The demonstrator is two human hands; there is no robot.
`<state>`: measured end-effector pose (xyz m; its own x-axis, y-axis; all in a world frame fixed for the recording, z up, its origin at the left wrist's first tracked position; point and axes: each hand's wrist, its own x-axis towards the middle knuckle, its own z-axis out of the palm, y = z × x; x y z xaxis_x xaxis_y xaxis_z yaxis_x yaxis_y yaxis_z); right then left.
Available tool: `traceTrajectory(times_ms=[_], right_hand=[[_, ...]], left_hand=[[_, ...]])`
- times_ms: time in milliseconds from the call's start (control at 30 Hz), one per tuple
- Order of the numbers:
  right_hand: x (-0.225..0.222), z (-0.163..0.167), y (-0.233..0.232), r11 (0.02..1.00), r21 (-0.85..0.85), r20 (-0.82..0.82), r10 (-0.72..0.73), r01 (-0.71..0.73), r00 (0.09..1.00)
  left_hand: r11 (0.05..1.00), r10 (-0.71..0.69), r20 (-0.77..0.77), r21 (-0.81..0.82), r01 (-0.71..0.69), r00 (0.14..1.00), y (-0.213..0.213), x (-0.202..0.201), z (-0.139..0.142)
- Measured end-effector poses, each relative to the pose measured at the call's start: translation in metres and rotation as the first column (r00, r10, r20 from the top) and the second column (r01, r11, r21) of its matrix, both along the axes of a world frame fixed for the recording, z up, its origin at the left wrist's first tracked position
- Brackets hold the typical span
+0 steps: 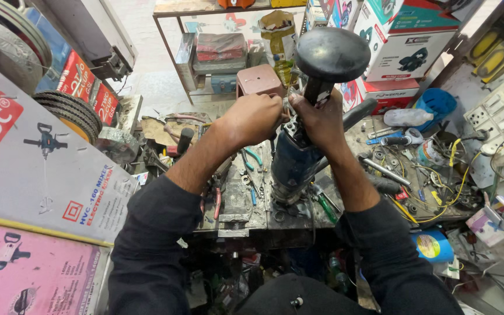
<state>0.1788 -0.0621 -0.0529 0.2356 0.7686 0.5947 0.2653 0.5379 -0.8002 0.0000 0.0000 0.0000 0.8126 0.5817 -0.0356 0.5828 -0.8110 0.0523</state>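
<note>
At the centre of the frame both sets of fingers are clenched on the upper end of a blue power tool (294, 160): the left hand (252, 119) grips from the left, the right hand (322, 119) wraps the neck from the right, the two almost touching. The tool stands nearly upright on the worktop (237, 204), its long axis running from its base near the lower centre up to a round black knob (332, 54) just above the right hand, which is the nearer to it. Pliers (217, 198) and screwdrivers (322, 201) lie around the base; boxes (36, 157) fill the left of the frame.
</note>
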Motion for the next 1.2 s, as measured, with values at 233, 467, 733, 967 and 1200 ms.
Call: traceTrajectory(times_ms=[233,467,733,967,1200], right_hand=[[-0.007,0.007,-0.002,1.000,-0.012,-0.022,-0.015,0.015,1.000],[-0.004,0.003,0.001,0.999,0.009,0.022,-0.051,0.051,0.998],[-0.005,0.001,0.002,0.999,-0.002,0.012,-0.050,0.050,0.999],[-0.009,0.007,-0.003,0.999,-0.007,0.046,-0.050,0.051,0.998],[-0.011,0.010,-0.005,0.998,-0.002,0.022,-0.067,0.067,0.998]], left_hand=[[0.897,-0.427,0.394,0.075,0.435,0.814,0.013,-0.007,0.000],[0.989,-0.147,0.168,0.002,0.149,0.975,0.011,-0.007,-0.003],[0.965,-0.252,0.278,-0.003,0.263,0.927,0.011,-0.010,0.000],[0.936,-0.351,0.205,0.051,0.348,0.914,0.010,-0.009,0.006],[0.982,0.142,0.056,-0.134,-0.133,0.988,-0.003,-0.010,0.011]])
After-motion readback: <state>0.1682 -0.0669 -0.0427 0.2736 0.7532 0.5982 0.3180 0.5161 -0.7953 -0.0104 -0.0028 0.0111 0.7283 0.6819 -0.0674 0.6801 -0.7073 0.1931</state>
